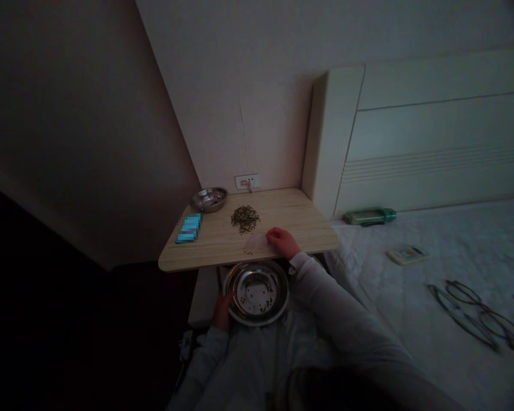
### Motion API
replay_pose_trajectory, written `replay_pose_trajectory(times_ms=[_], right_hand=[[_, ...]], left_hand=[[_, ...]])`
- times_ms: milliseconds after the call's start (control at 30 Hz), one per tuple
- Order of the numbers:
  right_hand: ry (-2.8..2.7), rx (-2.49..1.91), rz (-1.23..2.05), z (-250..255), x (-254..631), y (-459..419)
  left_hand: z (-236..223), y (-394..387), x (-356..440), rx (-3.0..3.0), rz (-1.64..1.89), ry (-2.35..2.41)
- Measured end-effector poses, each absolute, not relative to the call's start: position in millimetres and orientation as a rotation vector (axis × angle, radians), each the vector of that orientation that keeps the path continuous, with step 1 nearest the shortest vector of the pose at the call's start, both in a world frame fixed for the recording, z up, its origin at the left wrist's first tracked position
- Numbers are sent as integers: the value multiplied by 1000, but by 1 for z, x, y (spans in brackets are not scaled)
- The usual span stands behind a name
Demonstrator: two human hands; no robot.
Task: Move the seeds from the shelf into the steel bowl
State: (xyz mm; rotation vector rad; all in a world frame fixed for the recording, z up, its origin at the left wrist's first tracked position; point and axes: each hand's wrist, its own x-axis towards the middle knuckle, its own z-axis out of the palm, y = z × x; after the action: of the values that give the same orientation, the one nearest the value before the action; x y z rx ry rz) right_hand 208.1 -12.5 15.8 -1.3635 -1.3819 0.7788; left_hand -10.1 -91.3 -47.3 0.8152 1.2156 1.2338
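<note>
My left hand [223,311] grips the left rim of a round stainless steel bowl [281,308], with the thumb over the edge. The bowl sits just below the table's front edge, above my lap, and small dark bits lie scattered on its bottom. At the front of the wooden table [214,245], my right hand [282,242] is closed on what looks like a thin translucent sheet [256,243], which lies low over the tabletop. A few loose bits [247,252] rest beside the sheet. Behind it is a heap of small greenish-brown beans or seeds [245,218].
A second steel bowl [209,200] stands at the table's back left, near a lit phone [189,228]. A wall socket [247,181] is behind the table. On the bed to the right lie a green case [370,216], a remote control [408,254] and glasses [466,319].
</note>
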Motion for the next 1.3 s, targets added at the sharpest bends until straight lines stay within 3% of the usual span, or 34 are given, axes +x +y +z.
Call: replay_pose_trajectory(times_ms=[1300], right_hand=[[-1487, -1408, 805, 15, 208, -11]], left_hand=[[-46, -92, -6, 726, 1204, 1207]])
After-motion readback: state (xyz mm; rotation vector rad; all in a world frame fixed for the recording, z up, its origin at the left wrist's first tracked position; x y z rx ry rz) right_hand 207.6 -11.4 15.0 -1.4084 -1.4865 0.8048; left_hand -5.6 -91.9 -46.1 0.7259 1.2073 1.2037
